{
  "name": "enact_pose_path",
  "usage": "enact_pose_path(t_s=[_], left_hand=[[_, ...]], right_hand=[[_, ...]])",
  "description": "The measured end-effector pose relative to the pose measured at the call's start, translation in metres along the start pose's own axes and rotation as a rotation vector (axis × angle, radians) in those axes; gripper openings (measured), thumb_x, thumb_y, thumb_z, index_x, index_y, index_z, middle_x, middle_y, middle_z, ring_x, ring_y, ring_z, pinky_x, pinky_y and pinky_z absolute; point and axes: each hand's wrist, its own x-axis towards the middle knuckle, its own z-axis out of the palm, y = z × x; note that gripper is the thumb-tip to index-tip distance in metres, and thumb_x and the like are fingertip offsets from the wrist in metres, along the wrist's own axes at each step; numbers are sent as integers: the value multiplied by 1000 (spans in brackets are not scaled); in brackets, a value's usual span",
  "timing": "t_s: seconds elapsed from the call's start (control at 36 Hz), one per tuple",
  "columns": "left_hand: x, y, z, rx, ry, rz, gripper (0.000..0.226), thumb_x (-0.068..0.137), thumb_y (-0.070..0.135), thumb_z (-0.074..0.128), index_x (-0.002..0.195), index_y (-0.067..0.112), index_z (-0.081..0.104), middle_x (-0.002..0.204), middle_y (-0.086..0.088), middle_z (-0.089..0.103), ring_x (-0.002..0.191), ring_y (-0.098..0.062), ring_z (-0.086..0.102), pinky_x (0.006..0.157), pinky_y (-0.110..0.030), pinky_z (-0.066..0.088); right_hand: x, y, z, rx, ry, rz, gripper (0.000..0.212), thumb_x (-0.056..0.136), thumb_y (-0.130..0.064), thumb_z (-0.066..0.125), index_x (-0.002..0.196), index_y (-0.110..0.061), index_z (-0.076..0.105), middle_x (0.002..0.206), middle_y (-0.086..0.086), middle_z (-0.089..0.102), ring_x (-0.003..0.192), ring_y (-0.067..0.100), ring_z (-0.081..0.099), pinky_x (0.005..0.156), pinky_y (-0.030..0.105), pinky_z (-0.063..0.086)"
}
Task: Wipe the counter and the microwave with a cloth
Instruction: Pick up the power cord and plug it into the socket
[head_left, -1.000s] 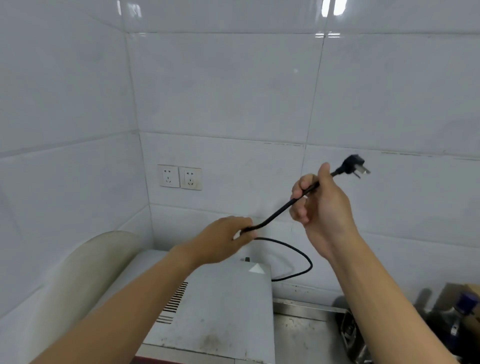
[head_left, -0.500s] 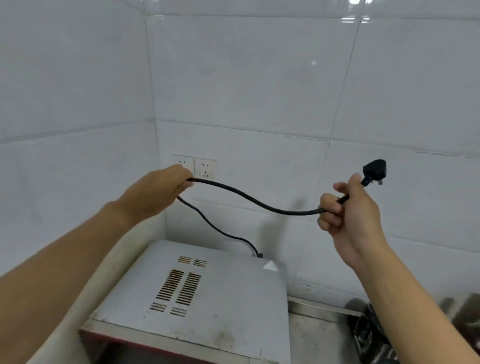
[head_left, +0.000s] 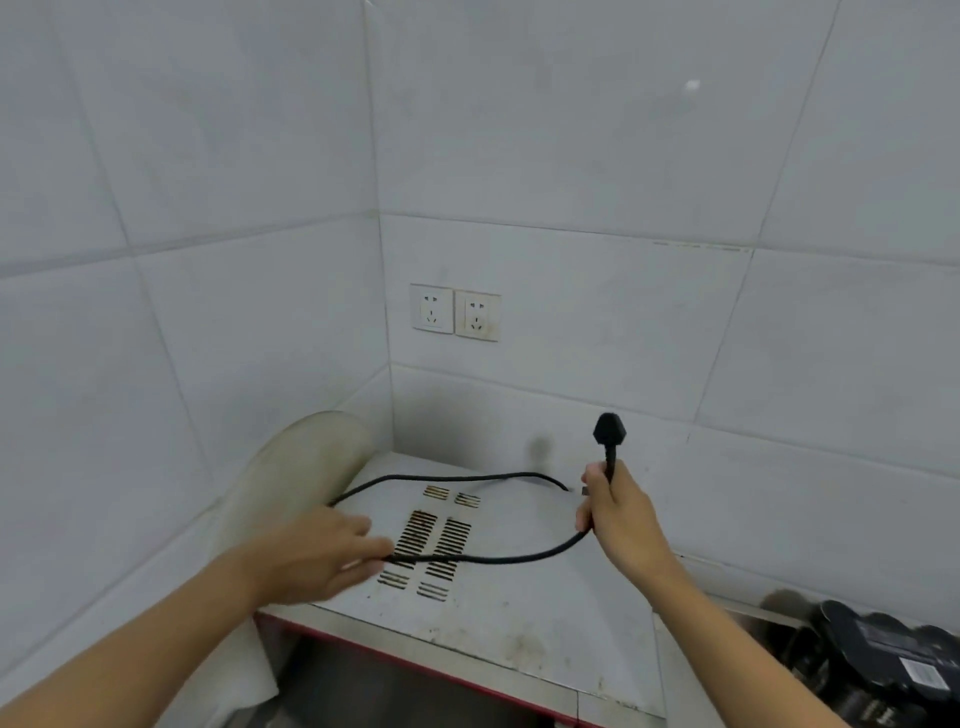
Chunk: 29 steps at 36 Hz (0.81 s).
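Observation:
The microwave (head_left: 519, 597) stands in the tiled corner, its grey stained top with vent slots facing me. Its black power cord (head_left: 467, 558) lies in a loop over that top. My right hand (head_left: 618, 519) is closed around the cord just below the black plug (head_left: 609, 430), which points up, unplugged. My left hand (head_left: 317, 556) rests low over the microwave's left side and pinches the cord's loop between its fingers. No cloth is in view.
Two white wall sockets (head_left: 454, 313) sit on the back wall above the microwave. A pale curved board (head_left: 306, 467) leans in the corner to the microwave's left. Dark packaged items (head_left: 872, 660) lie on the counter at the lower right.
Both hands have come down with the cord, from socket height to the microwave's top. The cord now lies looped on the microwave. My view has tilted down.

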Motion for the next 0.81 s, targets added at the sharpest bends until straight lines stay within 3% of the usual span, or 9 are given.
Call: enact_pose_path(t_s=[0.14, 0.28, 0.39, 0.53, 0.64, 0.69, 0.81], left_hand=[[-1, 25, 20, -20, -173, -58, 42, 108, 58, 18, 132, 38, 47, 113, 5, 58, 93, -15, 54, 91, -31, 40], [-4, 32, 40, -100, -213, -112, 45, 103, 62, 25, 122, 33, 53, 114, 8, 54, 101, -11, 50, 96, -29, 38], [-2, 33, 53, -135, -177, -113, 42, 102, 66, 27, 110, 33, 52, 109, 11, 52, 98, -8, 47, 96, -29, 38], [2, 34, 62, -179, -161, -154, 34, 102, 67, 24, 101, 40, 44, 107, 16, 50, 97, -4, 44, 98, -26, 35], [5, 35, 73, -271, -71, -210, 47, 104, 68, 10, 96, 39, 46, 97, 18, 46, 93, -2, 41, 93, -23, 35], [6, 35, 82, -307, -23, -233, 54, 102, 70, 3, 98, 39, 47, 98, 20, 46, 93, -1, 42, 91, -22, 35], [11, 34, 94, -312, 38, -271, 51, 103, 69, 6, 99, 40, 48, 100, 22, 48, 94, 1, 44, 90, -19, 35]], right_hand=[[8, 40, 5, -141, -63, 107, 24, 111, -23, 41, 102, -5, 55, 79, 9, 73, 54, 15, 59, 51, 14, 46], [10, 63, 6, -203, -117, 202, 16, 111, -17, 42, 111, -5, 53, 78, 15, 75, 49, 12, 57, 45, 13, 41], [10, 74, 8, -220, -98, 221, 14, 110, -13, 42, 107, -4, 52, 79, 19, 74, 39, 3, 53, 44, 14, 41], [15, 86, 14, -270, -74, 209, 13, 108, -15, 45, 103, -8, 54, 71, 11, 74, 38, 3, 52, 46, 14, 42], [19, 92, 16, -342, -54, 187, 14, 108, -21, 48, 100, -13, 56, 65, 0, 68, 52, 6, 60, 53, 19, 42], [19, 93, 17, -376, -46, 169, 15, 108, -23, 50, 100, -12, 56, 65, -4, 62, 60, 5, 57, 51, 13, 37], [17, 97, 21, -398, -10, 126, 17, 107, -23, 53, 107, -9, 62, 66, -3, 62, 63, 6, 58, 53, 12, 39]])
